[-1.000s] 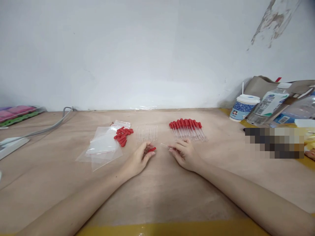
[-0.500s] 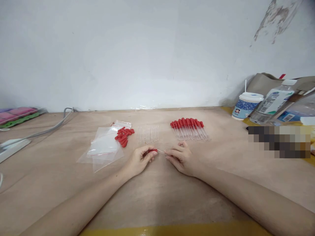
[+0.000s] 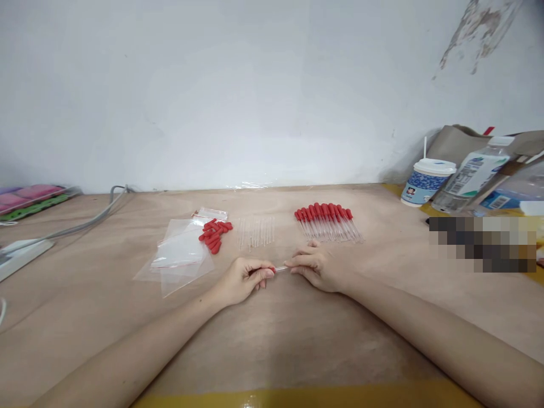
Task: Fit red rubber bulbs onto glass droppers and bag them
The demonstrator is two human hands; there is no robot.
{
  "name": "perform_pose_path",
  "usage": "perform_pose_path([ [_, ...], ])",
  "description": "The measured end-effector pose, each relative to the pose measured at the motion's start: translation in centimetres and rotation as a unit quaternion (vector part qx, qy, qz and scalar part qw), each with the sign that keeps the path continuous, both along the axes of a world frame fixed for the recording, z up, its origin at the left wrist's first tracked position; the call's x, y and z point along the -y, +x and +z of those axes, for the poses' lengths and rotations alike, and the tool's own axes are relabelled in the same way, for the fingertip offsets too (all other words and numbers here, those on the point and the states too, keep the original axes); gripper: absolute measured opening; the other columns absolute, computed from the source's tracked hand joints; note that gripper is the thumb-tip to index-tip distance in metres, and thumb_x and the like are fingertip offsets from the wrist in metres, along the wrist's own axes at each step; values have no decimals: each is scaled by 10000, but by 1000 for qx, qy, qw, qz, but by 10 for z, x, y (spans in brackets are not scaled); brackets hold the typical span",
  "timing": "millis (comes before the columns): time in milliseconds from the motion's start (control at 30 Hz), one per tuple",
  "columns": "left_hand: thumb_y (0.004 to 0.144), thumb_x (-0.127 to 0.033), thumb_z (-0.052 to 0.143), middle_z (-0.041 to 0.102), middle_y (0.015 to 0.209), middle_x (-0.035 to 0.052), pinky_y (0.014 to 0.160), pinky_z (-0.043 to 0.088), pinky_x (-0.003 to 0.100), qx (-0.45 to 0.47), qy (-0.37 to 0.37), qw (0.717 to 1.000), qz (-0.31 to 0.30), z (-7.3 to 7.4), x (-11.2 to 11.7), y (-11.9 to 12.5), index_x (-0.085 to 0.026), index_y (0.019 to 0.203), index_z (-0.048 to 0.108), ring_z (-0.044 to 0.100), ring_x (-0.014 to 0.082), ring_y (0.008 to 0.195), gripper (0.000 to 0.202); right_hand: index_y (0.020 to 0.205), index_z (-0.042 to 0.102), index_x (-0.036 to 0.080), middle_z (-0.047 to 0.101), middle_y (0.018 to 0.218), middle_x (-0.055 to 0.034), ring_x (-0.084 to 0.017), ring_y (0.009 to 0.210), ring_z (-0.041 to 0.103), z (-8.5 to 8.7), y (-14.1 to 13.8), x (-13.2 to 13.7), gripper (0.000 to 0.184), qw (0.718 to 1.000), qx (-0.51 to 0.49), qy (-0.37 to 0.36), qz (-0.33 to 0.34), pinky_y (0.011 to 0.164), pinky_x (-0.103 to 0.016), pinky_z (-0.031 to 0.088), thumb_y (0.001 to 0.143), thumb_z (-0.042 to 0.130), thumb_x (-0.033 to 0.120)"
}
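Between finger and thumb my left hand (image 3: 250, 277) pinches a red rubber bulb (image 3: 272, 270), mostly hidden by the fingers. A clear dropper tube (image 3: 281, 268) runs from the bulb's end to my right hand (image 3: 312, 267), whose fingertips are closed on its other end. Loose red bulbs (image 3: 216, 235) lie in a pile beyond my left hand. Several bare clear tubes (image 3: 257, 231) are laid side by side in the middle. Beyond my right hand, a row of droppers (image 3: 325, 220) with red bulbs on top lies on the table.
Clear plastic bags (image 3: 178, 252) lie flat left of the loose bulbs. A grey cable (image 3: 89, 222) and a white power strip (image 3: 25, 255) are at the left. A paper cup (image 3: 427, 184) with a straw and a plastic bottle (image 3: 471, 178) stand at the back right.
My left fingers have moved forward along the red bulb, covering more of it. The bulb's end and the tube have shifted slightly right and nearer to me.
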State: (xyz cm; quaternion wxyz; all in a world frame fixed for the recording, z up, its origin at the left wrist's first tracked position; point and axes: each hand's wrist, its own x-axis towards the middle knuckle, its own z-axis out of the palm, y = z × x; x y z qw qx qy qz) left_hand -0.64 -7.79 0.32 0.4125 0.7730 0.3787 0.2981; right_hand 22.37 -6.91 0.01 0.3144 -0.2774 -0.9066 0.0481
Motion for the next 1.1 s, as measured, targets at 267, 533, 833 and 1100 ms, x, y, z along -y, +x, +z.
perform_pose_path([
  [267, 828, -304, 509, 537, 558, -17, 484, 395, 187, -13, 11, 1000, 15, 1, 1, 3, -139, 863, 659, 492, 86, 503, 225, 853, 642, 205, 618, 790, -22, -111, 616, 456, 3, -1, 4, 209, 993, 42, 102, -35, 668, -300, 277, 871, 435, 189],
  [533, 833, -266, 536, 641, 714, -7, 586, 422, 202, -83, 163, 983, 27, 5, 7, 4, -181, 847, 662, 550, 105, 629, 152, 790, 630, 168, 590, 659, -10, -101, 541, 403, 1, -7, 12, 227, 989, 24, 141, -44, 617, -299, 227, 862, 414, 174],
  [833, 823, -230, 553, 662, 761, 7, 627, 443, 219, -92, 236, 967, 3, 4, 7, 3, -180, 859, 648, 580, 118, 677, 113, 743, 601, 151, 599, 632, -14, -98, 540, 429, 4, -18, 18, 291, 997, 44, 13, -54, 652, -288, 238, 892, 362, 223],
  [1100, 851, -250, 518, 648, 751, 24, 599, 443, 223, -109, 290, 951, -14, -1, 3, -1, -169, 883, 631, 575, 120, 653, 143, 726, 576, 174, 638, 663, 10, -96, 576, 499, 3, -24, 19, 302, 991, 49, -108, -62, 695, -287, 253, 906, 342, 238],
])
